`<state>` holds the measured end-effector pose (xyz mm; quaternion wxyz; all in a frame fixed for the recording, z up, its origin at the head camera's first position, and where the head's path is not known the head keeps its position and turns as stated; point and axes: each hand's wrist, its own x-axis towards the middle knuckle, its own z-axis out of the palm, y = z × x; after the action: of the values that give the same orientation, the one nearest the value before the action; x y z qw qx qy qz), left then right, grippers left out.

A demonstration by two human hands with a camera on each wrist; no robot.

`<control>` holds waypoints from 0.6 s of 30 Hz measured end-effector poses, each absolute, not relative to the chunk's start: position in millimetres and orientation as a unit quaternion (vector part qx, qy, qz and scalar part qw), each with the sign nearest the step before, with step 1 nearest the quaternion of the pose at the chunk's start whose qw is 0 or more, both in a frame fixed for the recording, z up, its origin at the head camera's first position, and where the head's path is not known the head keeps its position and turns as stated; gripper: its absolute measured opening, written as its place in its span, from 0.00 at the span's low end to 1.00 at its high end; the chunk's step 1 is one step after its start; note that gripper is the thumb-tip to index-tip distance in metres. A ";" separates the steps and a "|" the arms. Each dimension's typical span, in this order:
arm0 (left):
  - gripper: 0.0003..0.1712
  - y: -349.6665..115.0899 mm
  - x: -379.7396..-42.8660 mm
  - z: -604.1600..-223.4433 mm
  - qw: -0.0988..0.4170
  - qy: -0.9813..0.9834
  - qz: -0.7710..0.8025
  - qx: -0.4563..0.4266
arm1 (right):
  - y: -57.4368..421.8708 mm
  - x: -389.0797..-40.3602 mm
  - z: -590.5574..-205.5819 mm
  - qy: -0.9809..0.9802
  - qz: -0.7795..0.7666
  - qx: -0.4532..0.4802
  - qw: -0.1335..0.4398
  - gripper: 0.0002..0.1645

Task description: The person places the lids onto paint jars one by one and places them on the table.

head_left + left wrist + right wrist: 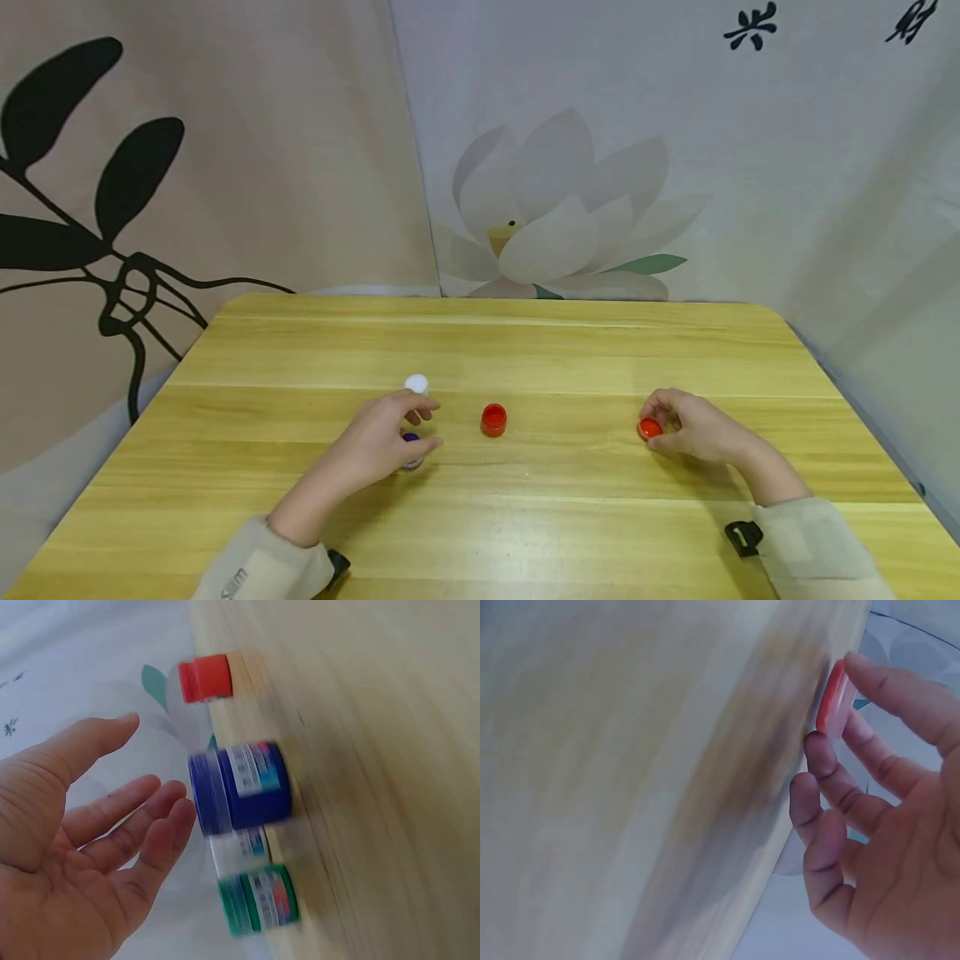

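Note:
My right hand point(690, 425) pinches a round red lid point(649, 428) at the right side of the table, just over the wood in the right wrist view. My left hand point(390, 433) is above a blue jar point(241, 787), its thumb and fingers spread and not wrapped round it. In the head view that hand covers much of the blue jar. A red jar point(493, 421) stands between my hands, with no lid visible on it. Behind my left hand is a white jar point(416, 383). A green jar point(259, 900) shows in the left wrist view; the left hand hides it in the head view.
The jars stand on a yellow wooden table point(570, 517) with rounded far corners. Beyond its far edge hangs a pale cloth backdrop point(750, 167) printed with a lotus and dark leaves.

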<state>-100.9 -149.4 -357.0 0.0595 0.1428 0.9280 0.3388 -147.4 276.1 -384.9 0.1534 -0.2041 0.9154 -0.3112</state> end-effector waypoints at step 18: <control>0.23 -98.6 -124.8 -372.4 0.064 0.919 0.353 0.162 | 257.5 -139.7 -374.1 0.909 -0.331 -0.211 0.140 0.15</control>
<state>-124.8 -98.6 -372.4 0.0639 0.1620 0.9194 0.3526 -139.7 257.5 -374.1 0.1396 -0.2109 0.9090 -0.3314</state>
